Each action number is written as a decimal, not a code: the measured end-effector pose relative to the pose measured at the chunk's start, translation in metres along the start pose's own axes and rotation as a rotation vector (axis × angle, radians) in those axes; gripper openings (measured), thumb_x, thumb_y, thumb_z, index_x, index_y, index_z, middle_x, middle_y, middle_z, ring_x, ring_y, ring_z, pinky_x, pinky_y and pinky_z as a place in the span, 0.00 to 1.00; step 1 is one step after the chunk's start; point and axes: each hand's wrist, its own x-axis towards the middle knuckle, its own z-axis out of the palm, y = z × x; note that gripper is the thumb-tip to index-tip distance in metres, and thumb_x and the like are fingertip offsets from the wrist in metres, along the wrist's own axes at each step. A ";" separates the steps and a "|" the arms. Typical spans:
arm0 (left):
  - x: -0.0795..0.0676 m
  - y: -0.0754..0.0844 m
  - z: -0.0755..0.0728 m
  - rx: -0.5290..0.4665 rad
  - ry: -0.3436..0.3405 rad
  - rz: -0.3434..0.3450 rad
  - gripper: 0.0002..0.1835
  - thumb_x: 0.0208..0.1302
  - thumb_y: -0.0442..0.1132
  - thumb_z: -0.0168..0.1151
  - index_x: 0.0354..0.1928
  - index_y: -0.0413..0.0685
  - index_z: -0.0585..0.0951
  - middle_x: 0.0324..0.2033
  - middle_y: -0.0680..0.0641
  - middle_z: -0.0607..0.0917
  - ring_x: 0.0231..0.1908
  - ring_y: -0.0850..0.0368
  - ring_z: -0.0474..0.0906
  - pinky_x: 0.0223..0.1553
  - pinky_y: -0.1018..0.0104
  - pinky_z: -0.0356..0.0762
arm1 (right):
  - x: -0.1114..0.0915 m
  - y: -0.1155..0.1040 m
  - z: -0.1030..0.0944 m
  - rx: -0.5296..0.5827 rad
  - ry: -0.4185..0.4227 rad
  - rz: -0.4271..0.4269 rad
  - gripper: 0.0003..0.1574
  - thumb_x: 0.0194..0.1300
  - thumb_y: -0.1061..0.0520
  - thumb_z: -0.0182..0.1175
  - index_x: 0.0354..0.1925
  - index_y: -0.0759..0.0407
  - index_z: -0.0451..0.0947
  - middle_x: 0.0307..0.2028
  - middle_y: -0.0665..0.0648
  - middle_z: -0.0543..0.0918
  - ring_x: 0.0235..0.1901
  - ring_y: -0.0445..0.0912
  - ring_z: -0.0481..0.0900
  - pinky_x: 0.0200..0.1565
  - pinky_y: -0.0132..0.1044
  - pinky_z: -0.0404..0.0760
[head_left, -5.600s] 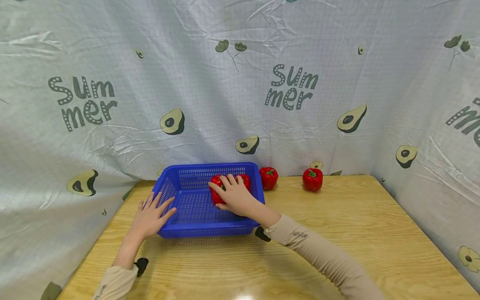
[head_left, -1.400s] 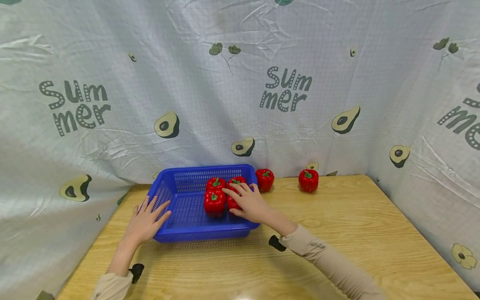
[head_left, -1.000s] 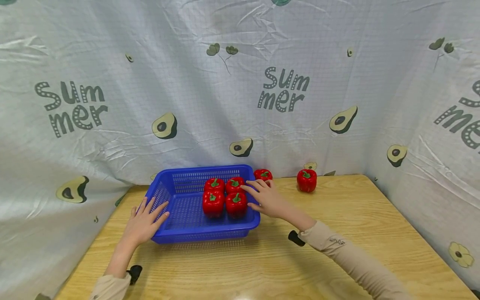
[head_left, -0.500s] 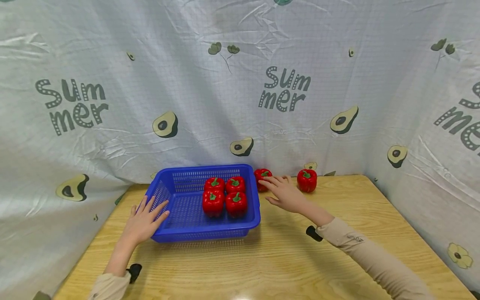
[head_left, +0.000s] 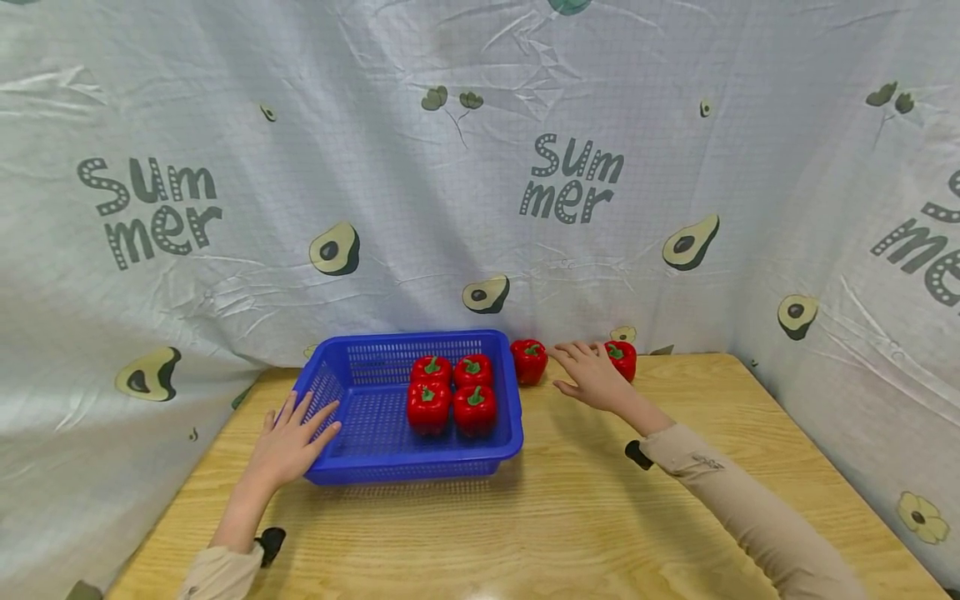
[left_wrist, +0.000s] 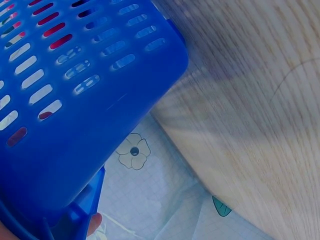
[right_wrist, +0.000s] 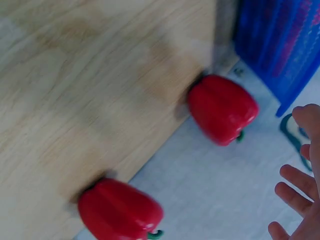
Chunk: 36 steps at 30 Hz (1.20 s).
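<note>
My left hand (head_left: 285, 450) rests on the left rim of a blue plastic basket (head_left: 405, 460), its fingers spread. Several red bell peppers with green stems, one of them the front-left pepper (head_left: 429, 410), stand grouped in the basket's right half. To the right of the basket, my right hand (head_left: 592, 379) hovers over the table with its fingers loosely extended and holds nothing. A bell pepper (head_left: 529, 363) stands close by the basket's right wall, just left of those fingertips. Partly behind the hand is another bell pepper (head_left: 622, 363); both show fully in the right wrist view.
A wooden table (head_left: 555, 517) carries the basket. Its back edge meets a white curtain (head_left: 405, 208) printed with avocados and lettering, which also hangs along both sides. In the left wrist view, the slotted basket wall (left_wrist: 115, 95) fills the upper left.
My right hand has left the peppers in the basket, uncovering the front-right one, and moved right past the rim over the table. My left hand has stayed on the left rim.
</note>
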 end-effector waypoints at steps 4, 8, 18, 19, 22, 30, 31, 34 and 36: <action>-0.001 0.001 -0.001 -0.002 0.002 -0.001 0.31 0.66 0.59 0.38 0.63 0.47 0.64 0.64 0.28 0.54 0.64 0.29 0.42 0.59 0.32 0.39 | 0.003 0.007 0.009 -0.003 -0.008 0.026 0.32 0.56 0.47 0.60 0.57 0.56 0.69 0.52 0.58 0.74 0.50 0.53 0.70 0.45 0.54 0.66; -0.001 0.002 0.000 0.000 0.004 0.001 0.32 0.65 0.60 0.36 0.63 0.47 0.64 0.64 0.28 0.54 0.64 0.29 0.42 0.59 0.32 0.39 | 0.009 0.012 0.019 -0.001 -0.021 0.038 0.33 0.56 0.45 0.60 0.56 0.58 0.68 0.52 0.60 0.74 0.51 0.54 0.70 0.45 0.55 0.67; 0.000 0.001 0.000 0.008 0.015 0.006 0.32 0.66 0.60 0.37 0.63 0.47 0.64 0.63 0.28 0.55 0.64 0.29 0.43 0.59 0.32 0.40 | 0.032 0.006 0.034 0.068 -0.035 0.056 0.36 0.53 0.45 0.63 0.57 0.60 0.67 0.55 0.62 0.72 0.52 0.58 0.68 0.47 0.58 0.65; 0.000 0.002 0.000 0.009 0.016 0.006 0.32 0.65 0.60 0.37 0.63 0.47 0.65 0.63 0.28 0.55 0.64 0.29 0.43 0.59 0.32 0.40 | 0.035 0.006 0.035 0.074 -0.038 0.059 0.37 0.53 0.45 0.62 0.57 0.60 0.67 0.55 0.63 0.72 0.52 0.58 0.68 0.47 0.58 0.65; -0.002 0.001 0.000 0.005 0.016 0.004 0.32 0.65 0.60 0.37 0.63 0.47 0.65 0.63 0.28 0.55 0.64 0.29 0.43 0.59 0.32 0.40 | 0.042 0.004 0.041 0.077 -0.054 0.069 0.38 0.53 0.44 0.62 0.58 0.59 0.66 0.56 0.62 0.71 0.53 0.58 0.68 0.49 0.59 0.65; -0.002 0.001 0.000 0.014 0.017 -0.002 0.32 0.65 0.61 0.36 0.63 0.48 0.65 0.64 0.28 0.55 0.64 0.29 0.43 0.59 0.32 0.41 | 0.053 0.004 0.058 0.018 -0.097 0.087 0.40 0.55 0.40 0.58 0.61 0.58 0.64 0.59 0.61 0.68 0.56 0.57 0.66 0.51 0.60 0.65; -0.002 0.001 0.000 0.012 0.016 -0.003 0.32 0.65 0.61 0.36 0.63 0.48 0.64 0.64 0.28 0.55 0.64 0.29 0.43 0.59 0.32 0.40 | 0.054 0.004 0.059 0.014 -0.101 0.089 0.40 0.56 0.40 0.58 0.61 0.58 0.63 0.59 0.61 0.68 0.56 0.57 0.66 0.51 0.60 0.65; -0.002 0.001 0.001 0.008 0.019 -0.003 0.32 0.65 0.61 0.36 0.63 0.48 0.65 0.64 0.28 0.55 0.64 0.29 0.43 0.59 0.32 0.40 | 0.056 0.001 0.061 0.011 -0.120 0.103 0.40 0.56 0.40 0.57 0.61 0.58 0.63 0.60 0.62 0.67 0.57 0.57 0.65 0.52 0.60 0.64; -0.001 0.000 0.002 0.009 0.021 -0.002 0.32 0.65 0.61 0.36 0.63 0.48 0.64 0.64 0.28 0.55 0.64 0.30 0.43 0.59 0.32 0.40 | 0.057 -0.001 0.061 0.020 -0.141 0.119 0.40 0.57 0.40 0.57 0.61 0.58 0.63 0.60 0.62 0.67 0.58 0.57 0.64 0.53 0.61 0.63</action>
